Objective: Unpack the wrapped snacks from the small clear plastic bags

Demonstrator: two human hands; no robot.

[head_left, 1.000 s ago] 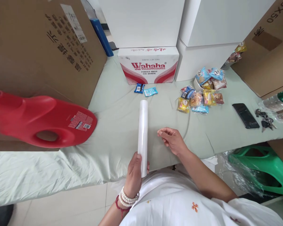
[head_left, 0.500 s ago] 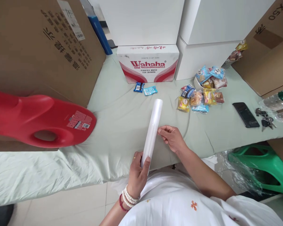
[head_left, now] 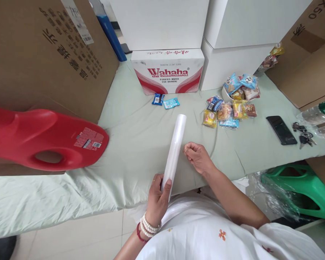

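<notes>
My left hand [head_left: 158, 193] is wrapped round the lower end of a roll of clear plastic film [head_left: 174, 148], thumb on its near face. The roll leans up and slightly right over the cloth-covered table. Just right of its middle, my right hand [head_left: 196, 157] is closed in a pinch. A small gap shows between these fingertips and the roll. Whatever the pinch holds, if anything, is too fine to make out. Beyond the roll's top end lie a dark blue packet [head_left: 157, 99] and a light blue packet [head_left: 171, 103].
Wrapped snacks [head_left: 224, 112] lie by a filled white bowl [head_left: 225, 95]. A Wahaha carton [head_left: 169, 72] and white boxes stand behind. At left are a red jug [head_left: 70, 144] and cardboard box [head_left: 78, 79]; at right, a phone [head_left: 281, 130], keys [head_left: 305, 139] and green stool [head_left: 314, 180].
My right fingertips have drawn slightly right, away from the roll's side. My left hand keeps its hold on the roll. The whole view has shifted a little.
</notes>
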